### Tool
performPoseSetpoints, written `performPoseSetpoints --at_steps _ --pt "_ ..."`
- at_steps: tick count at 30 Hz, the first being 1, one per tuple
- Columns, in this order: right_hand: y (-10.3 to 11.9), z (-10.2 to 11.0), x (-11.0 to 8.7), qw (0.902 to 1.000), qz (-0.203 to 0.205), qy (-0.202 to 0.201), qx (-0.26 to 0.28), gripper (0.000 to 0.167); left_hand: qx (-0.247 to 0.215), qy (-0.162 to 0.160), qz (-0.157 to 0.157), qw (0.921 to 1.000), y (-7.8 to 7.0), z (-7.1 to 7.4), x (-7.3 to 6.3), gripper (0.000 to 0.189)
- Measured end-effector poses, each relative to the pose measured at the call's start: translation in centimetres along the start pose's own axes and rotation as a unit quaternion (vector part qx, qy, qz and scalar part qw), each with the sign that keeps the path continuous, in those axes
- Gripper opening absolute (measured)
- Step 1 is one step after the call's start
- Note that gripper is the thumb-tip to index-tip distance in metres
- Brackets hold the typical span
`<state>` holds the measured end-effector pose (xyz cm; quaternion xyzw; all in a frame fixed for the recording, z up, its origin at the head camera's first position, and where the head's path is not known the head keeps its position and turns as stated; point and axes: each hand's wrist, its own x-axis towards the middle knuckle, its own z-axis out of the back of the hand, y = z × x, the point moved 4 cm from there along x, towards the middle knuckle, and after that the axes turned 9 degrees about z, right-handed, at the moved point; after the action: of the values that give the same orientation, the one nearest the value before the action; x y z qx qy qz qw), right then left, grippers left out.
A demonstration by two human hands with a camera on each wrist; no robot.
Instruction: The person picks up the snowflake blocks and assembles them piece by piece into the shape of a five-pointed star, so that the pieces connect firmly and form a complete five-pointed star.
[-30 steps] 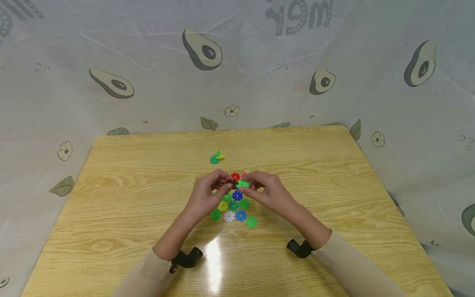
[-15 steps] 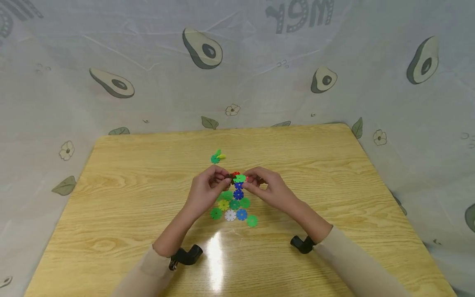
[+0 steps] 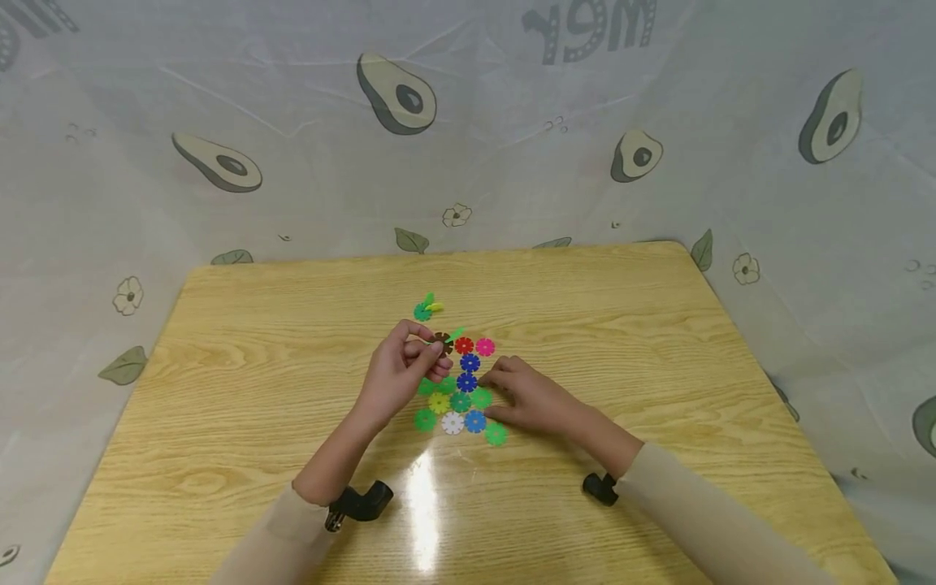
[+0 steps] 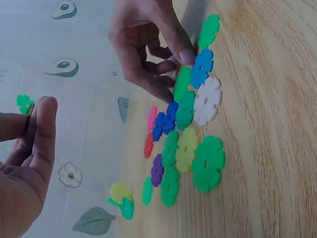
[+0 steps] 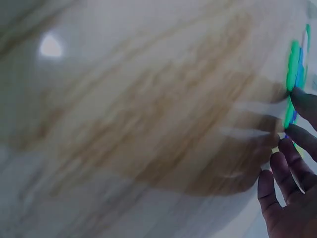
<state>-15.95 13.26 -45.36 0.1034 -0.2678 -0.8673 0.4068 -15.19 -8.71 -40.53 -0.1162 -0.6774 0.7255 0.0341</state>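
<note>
My left hand (image 3: 398, 370) pinches a brown notched flower-shaped disc (image 3: 442, 343) above the table. A bright green disc (image 3: 457, 334) is joined to it at an angle. In the left wrist view that green disc (image 4: 25, 103) shows beyond the fingertips. My right hand (image 3: 537, 398) is low over the table, thumb and forefinger on either side of a green disc (image 3: 481, 397); whether they press it is unclear. Close by lie a blue disc (image 3: 474, 422), dark blue discs (image 3: 466, 382), a white disc (image 3: 452, 423) and a teal disc (image 3: 461, 402).
Red (image 3: 464, 346) and pink (image 3: 486, 347) discs lie at the far side of the cluster. A purple disc (image 4: 157, 170) shows in the left wrist view. Farther back sits a joined teal, green and yellow piece (image 3: 424, 311). A printed cloth (image 3: 307, 162) hangs behind the wooden table (image 3: 241, 366).
The hands have come apart. My left hand carries the joined brown and green discs slightly left, while my right hand has let go and moved down to the loose discs.
</note>
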Motion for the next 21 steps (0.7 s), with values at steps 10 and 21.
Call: performPoseSetpoints --at_steps 10,21 --pt "0.4 -0.6 -0.3 0.9997 0.019 -0.012 -0.002 0.032 0.006 0.024 -0.009 0.9996 -0.4 -0.6 -0.3 0.017" --pt "1.1 2.2 -0.2 0.9891 -0.033 -0.103 0.099 0.026 0.009 0.027 -0.014 0.9995 -0.5 -1.2 -0.6 0.016"
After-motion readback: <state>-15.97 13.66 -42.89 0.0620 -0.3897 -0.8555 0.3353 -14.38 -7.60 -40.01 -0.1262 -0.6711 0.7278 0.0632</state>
